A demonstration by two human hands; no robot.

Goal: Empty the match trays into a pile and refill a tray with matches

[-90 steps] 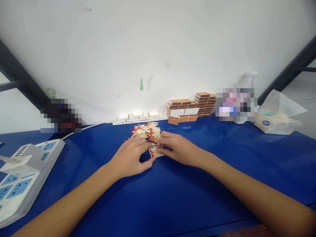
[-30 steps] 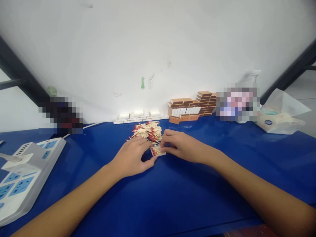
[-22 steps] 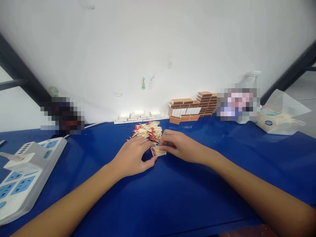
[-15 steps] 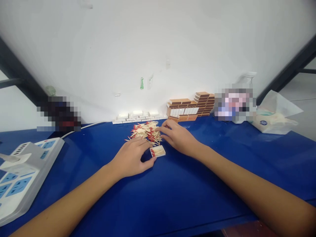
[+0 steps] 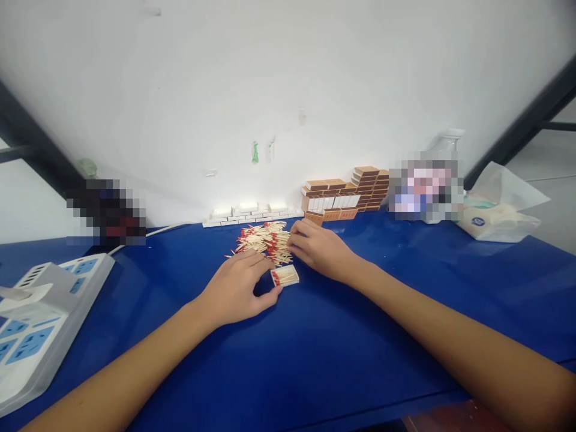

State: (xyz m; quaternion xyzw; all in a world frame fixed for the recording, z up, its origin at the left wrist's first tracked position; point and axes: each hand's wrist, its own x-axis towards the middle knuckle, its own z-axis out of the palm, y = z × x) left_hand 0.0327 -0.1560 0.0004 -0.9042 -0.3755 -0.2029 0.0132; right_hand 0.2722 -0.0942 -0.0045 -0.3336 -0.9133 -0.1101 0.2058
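A small white matchbox tray (image 5: 292, 278) lies on the blue table with several red-tipped matches in it, their heads towards the left. My left hand (image 5: 240, 287) is closed on the tray's left end, thumb at the near corner and fingers at the far side. Just beyond is a loose heap of matches (image 5: 265, 237), red heads and pale sticks mixed. My right hand (image 5: 321, 249) reaches the heap's right edge, its fingers drawn together on matches there. Its fingertips are partly hidden, so how many they pinch cannot be made out.
White trays (image 5: 252, 213) are stacked along the wall behind the heap. Brown matchbox sleeves (image 5: 366, 189) stand stacked to their right. A tissue pack (image 5: 499, 219) sits at far right. A large power strip (image 5: 76, 312) with a plug and cable occupies the left side.
My right hand's fingers have come closer together at the heap's edge. My left hand and the tray keep their places, while the whole view has shifted slightly.
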